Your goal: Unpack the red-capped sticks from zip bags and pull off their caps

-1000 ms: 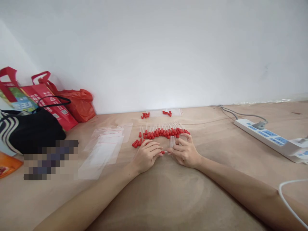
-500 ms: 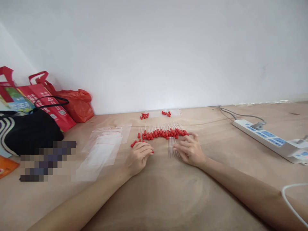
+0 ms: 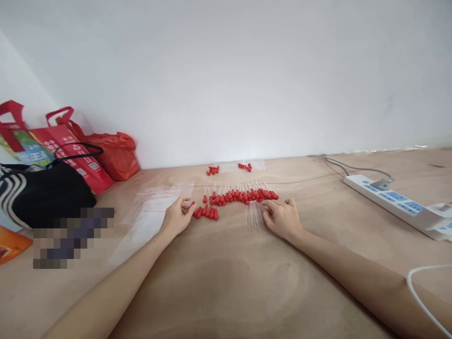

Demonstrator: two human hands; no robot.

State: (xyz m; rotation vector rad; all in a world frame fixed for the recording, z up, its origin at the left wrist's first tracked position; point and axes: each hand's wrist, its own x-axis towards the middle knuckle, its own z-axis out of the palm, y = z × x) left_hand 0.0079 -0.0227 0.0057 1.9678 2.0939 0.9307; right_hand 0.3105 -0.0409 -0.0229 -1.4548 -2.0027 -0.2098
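Observation:
A row of clear droppers with red rubber bulbs (image 3: 240,194) lies on the wooden table (image 3: 233,282). Loose red bulbs (image 3: 206,213) sit in a small heap to its left. My left hand (image 3: 175,218) is curled at the left edge of that heap, pinching one red bulb between its fingertips, beside a stack of clear zip bags (image 3: 150,216). My right hand (image 3: 281,217) rests on the table with its fingers closed on a bundle of clear glass tubes (image 3: 254,217) fanned out to its left.
Red shopping bags (image 3: 74,150) and a black striped bag (image 3: 38,193) stand at the far left by the wall. A white power strip (image 3: 399,205) with cables lies at the right. More red bulbs and bags (image 3: 229,166) sit near the wall. A white cable (image 3: 420,296) curls at lower right.
My hands have parted: the left one moved left to the bulb heap and took up a bulb. The right hand shifted slightly back with the glass tubes.

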